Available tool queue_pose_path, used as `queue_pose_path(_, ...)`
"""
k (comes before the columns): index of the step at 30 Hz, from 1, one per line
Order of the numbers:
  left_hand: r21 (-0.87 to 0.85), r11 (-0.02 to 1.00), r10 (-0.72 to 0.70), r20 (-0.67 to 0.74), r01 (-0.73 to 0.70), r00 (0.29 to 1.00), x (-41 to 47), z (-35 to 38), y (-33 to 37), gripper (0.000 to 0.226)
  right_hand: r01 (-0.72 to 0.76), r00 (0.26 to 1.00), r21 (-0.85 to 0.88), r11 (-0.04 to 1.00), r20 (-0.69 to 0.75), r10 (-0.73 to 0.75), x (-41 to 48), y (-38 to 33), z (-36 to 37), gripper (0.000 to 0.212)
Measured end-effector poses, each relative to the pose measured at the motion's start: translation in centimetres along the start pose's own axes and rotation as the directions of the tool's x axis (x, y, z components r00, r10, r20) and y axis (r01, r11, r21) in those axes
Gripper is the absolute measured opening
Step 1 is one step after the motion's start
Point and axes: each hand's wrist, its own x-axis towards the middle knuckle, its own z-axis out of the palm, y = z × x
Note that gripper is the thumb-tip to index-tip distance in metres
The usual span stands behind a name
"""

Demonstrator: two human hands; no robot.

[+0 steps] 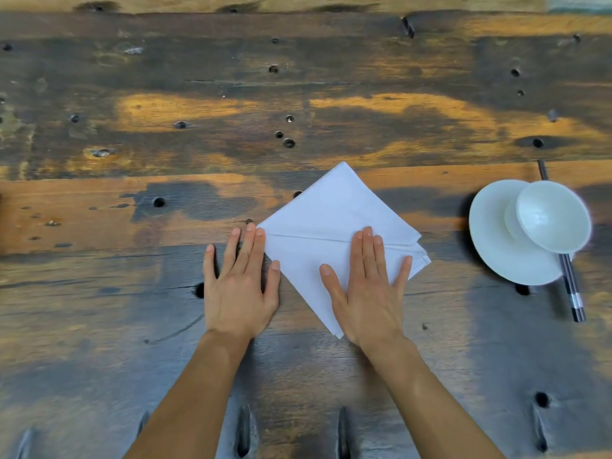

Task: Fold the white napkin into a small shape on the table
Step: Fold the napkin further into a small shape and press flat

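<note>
The white napkin lies flat on the wooden table as a diamond, one corner pointing away from me, with a fold line running across its middle. My right hand presses flat on the napkin's lower right half, fingers spread. My left hand rests flat on the table just left of the napkin, its fingertips touching the napkin's left corner and edge. Neither hand grips anything. The napkin's lower right layers show several stacked edges.
A white plate sits to the right with a small white bowl on it. Dark chopsticks lie under the plate's right side, pointing toward and away from me. The table is rough, dark planks with holes and knots.
</note>
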Motion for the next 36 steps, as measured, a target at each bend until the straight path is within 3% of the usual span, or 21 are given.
queue_pose_path(7, 0.013, 1.000, -0.001, 0.004, 0.001, 1.000, 0.1, 0.2, -0.2, 0.064, -0.042, 0.999, -0.017, 0.999, -0.019, 0.041, 0.1, 4.4, -0.8, 0.087)
queue_pose_path(14, -0.040, 0.999, 0.020, -0.029, -0.021, 0.999, -0.1, -0.2, 0.1, 0.062, 0.011, 1.000, -0.059, 0.998, -0.024, -0.012, 0.2, 5.2, -1.1, 0.080)
queue_pose_path(17, -0.062, 0.990, 0.117, -0.123, -0.125, 0.986, -0.5, -0.1, -0.1, 0.058, 0.050, 0.994, -0.026, 0.998, -0.098, -0.052, 0.6, 3.9, -1.4, 0.075)
queue_pose_path(20, -0.070, 0.957, 0.265, -0.179, -0.281, 0.948, 0.5, -0.4, 0.8, 0.056, 0.179, 0.972, 0.026, 0.984, -0.159, -0.172, 2.2, 0.7, -1.4, 0.067)
queue_pose_path(25, 0.038, 0.900, 0.434, 0.022, -0.434, 0.901, 4.4, -0.3, 2.8, 0.059, 0.329, 0.943, -0.048, 0.943, -0.028, -0.330, 4.5, -1.8, -0.9, 0.064)
queue_pose_path(33, 0.028, 0.911, 0.409, 0.075, -0.412, 0.910, 4.6, 0.5, 2.4, 0.061, 0.181, 0.983, -0.094, 0.979, -0.006, -0.182, 4.1, 6.2, -1.1, 0.074)
queue_pose_path(36, -0.051, 0.895, 0.444, 0.020, -0.442, 0.896, 4.4, -0.3, 2.3, 0.058, 0.166, 0.986, -0.099, 0.981, -0.016, -0.168, 3.9, 6.6, -1.5, 0.075)
